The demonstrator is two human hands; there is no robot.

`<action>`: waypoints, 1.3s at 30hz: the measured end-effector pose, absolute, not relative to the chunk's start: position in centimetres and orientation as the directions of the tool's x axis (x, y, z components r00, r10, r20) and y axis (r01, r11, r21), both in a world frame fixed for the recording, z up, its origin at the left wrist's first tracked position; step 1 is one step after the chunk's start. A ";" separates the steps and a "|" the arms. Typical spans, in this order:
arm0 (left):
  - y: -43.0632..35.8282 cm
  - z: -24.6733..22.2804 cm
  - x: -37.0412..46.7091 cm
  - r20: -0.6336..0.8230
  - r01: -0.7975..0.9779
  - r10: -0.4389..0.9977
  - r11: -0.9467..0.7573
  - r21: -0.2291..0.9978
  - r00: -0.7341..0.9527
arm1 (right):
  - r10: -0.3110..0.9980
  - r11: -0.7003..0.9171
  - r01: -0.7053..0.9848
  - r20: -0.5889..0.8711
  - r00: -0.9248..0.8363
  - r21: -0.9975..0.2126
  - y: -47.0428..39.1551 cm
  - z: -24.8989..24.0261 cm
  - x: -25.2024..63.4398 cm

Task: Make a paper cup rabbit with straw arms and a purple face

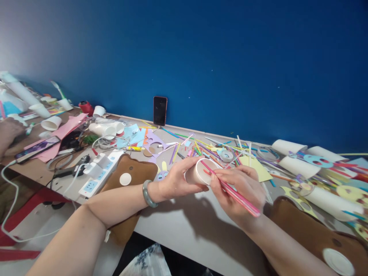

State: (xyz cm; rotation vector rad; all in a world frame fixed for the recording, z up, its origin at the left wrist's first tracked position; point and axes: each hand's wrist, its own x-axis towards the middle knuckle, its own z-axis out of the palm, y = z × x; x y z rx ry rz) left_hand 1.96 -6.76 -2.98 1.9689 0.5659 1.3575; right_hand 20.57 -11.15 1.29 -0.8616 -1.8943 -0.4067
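Wall [201, 57] haze-bright upper left, dark right. Hands [176, 180] cast soft shadow on counter [166, 226]. Side edges smeared, stretched.

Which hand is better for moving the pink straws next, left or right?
Probably the right hand: it grips the pink straws, their tips at the mouth of the paper cup. The left hand is holding that cup.

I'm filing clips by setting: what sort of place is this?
Probably a craft workspace: coloured straws and cut paper litter the table, while the left hand holds a white cup and the right hand pink straws.
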 end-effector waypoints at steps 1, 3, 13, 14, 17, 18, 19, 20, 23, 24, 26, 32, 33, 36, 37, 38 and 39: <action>-6.8 -3.0 2.0 0.640 -0.027 0.679 -0.678 0.734 0.359 | 0.401 0.692 0.715 0.879 -0.258 -0.105 -11.1 1.2 20.6; -7.0 -3.1 2.0 0.636 -0.032 0.687 -0.670 0.742 0.351 | 0.422 0.692 0.707 0.875 -0.237 -0.143 -11.2 1.2 20.5; -7.7 -3.1 2.1 0.609 -0.012 0.722 -0.642 0.767 0.329 | 0.499 0.706 0.629 0.859 -0.116 -0.325 -10.9 0.9 20.1; -7.7 -3.2 2.1 0.632 -0.029 0.701 -0.661 0.749 0.330 | 0.527 0.691 0.633 0.843 -0.111 -0.349 -10.8 0.9 20.2; -7.5 -3.2 2.2 0.663 -0.068 0.662 -0.687 0.723 0.350 | 0.584 0.670 0.643 0.798 -0.147 -0.371 -10.6 0.9 20.7; -7.5 -3.2 2.2 0.658 -0.080 0.660 -0.682 0.727 0.361 | 0.577 0.682 0.636 0.800 -0.163 -0.361 -10.5 0.9 20.9; -7.4 -3.2 2.3 0.650 -0.095 0.660 -0.671 0.736 0.376 | 0.556 0.703 0.624 0.810 -0.185 -0.341 -10.5 1.0 21.1; -7.4 -3.2 2.3 0.639 -0.113 0.661 -0.655 0.747 0.393 | 0.533 0.724 0.614 0.820 -0.209 -0.315 -10.4 1.2 21.2; -7.3 -3.0 2.2 0.575 -0.153 0.683 -0.576 0.803 0.450 | 0.473 0.753 0.621 0.835 -0.282 -0.218 -10.2 1.5 21.6; -7.3 -3.0 2.1 0.540 -0.155 0.696 -0.537 0.829 0.473 | 0.461 0.754 0.630 0.835 -0.301 -0.189 -10.2 1.5 21.6; -7.1 -2.9 1.9 0.468 -0.156 0.722 -0.457 0.876 0.510 | 0.445 0.748 0.649 0.831 -0.334 -0.139 -10.1 1.5 21.7; -6.3 -2.9 1.8 0.322 -0.125 0.799 -0.302 0.945 0.508 | 0.364 0.736 0.676 0.818 -0.447 0.042 -9.9 0.7 21.6; -6.2 -2.9 1.8 0.306 -0.120 0.809 -0.285 0.951 0.501 | 0.351 0.730 0.680 0.816 -0.458 0.067 -10.0 0.6 21.5; -6.3 -2.7 1.8 0.281 -0.122 0.819 -0.255 0.959 0.501 | 0.339 0.724 0.684 0.816 -0.467 0.090 -10.1 0.8 21.4; -6.3 -2.6 1.8 0.284 -0.129 0.814 -0.254 0.959 0.507 | 0.343 0.729 0.680 0.817 -0.464 0.080 -10.2 0.9 21.4; -6.4 -2.5 1.8 0.290 -0.139 0.808 -0.255 0.957 0.513 | 0.348 0.737 0.673 0.817 -0.460 0.065 -10.2 1.0 21.4; -6.5 -2.5 1.8 0.298 -0.150 0.804 -0.257 0.955 0.515 | 0.362 0.741 0.671 0.814 -0.453 0.044 -10.3 1.1 21.3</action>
